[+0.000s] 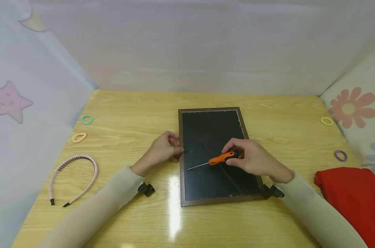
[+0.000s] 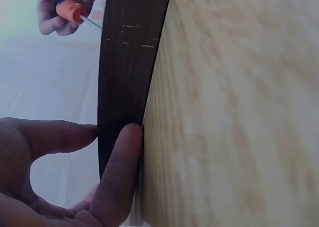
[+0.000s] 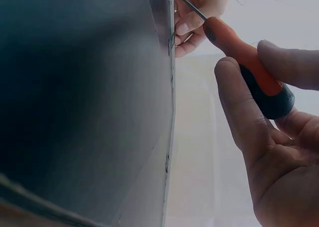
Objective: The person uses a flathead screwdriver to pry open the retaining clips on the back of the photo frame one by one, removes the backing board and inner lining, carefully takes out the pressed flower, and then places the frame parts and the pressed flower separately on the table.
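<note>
Brown frame [image 1: 218,200] is our landmark: lies flat on the wood-look table [image 1: 283,113], dark back panel [image 1: 218,134] facing up, thin diagonal line across its near half. In the left wrist view we see a few light scratches on its outer side. Screwdriver [image 1: 216,159], orange and black handle, is over the frame's panel, shaft pointing toward the frame's left edge; tip is close to the near part of that edge, can't tell if it touches the panel. Right hand [image 1: 251,158] is on the frame's right side, thumb and fingers clamped on the screwdriver handle. Left hand [image 1: 164,148] is at the frame's left edge, digits bent, pinching it: one tip at the upper edge, another flat to the outer side. Both sleeves are pale, each with a black mount at the wrist.

Further out, left of the frame: pink headband [image 1: 95,169] with dark ends, then an orange ring [image 1: 75,138] and a green ring [image 1: 87,123] beyond it. Right of the frame: red cloth [image 1: 352,196] on the near side, purple ring [image 1: 335,155] just past it, yellow ring [image 1: 322,120] farther back. Behind the frame we have a pale hanging sheet [image 1: 187,48]
</note>
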The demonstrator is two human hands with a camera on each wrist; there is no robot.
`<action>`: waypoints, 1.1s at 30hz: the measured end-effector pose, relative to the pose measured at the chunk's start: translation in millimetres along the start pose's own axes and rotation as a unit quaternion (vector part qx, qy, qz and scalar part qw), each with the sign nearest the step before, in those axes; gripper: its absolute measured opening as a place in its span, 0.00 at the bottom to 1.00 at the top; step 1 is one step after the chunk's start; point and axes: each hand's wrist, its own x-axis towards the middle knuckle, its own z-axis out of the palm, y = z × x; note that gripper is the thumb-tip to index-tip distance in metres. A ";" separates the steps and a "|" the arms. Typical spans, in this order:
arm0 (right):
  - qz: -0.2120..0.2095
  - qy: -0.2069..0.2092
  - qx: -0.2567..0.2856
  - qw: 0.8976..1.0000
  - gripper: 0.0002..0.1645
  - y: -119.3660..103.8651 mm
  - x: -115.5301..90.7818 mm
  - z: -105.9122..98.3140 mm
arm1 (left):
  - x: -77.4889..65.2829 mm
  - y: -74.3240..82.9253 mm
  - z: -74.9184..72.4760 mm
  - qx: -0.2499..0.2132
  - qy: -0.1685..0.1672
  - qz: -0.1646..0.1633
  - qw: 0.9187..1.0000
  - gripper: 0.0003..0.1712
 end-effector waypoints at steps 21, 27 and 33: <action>-0.034 -0.043 -0.003 0.999 0.19 5.4 1.9 0.3 | -4.0 3.0 7.5 0.002 -0.009 0.013 1.000 0.36; -0.079 -0.033 -0.007 0.996 0.18 8.4 1.3 5.8 | -4.2 3.2 7.9 0.017 -0.002 0.008 1.000 0.36; -0.100 -0.027 -0.044 0.994 0.20 7.0 3.2 9.3 | -4.6 2.0 9.2 0.018 0.006 0.006 1.000 0.34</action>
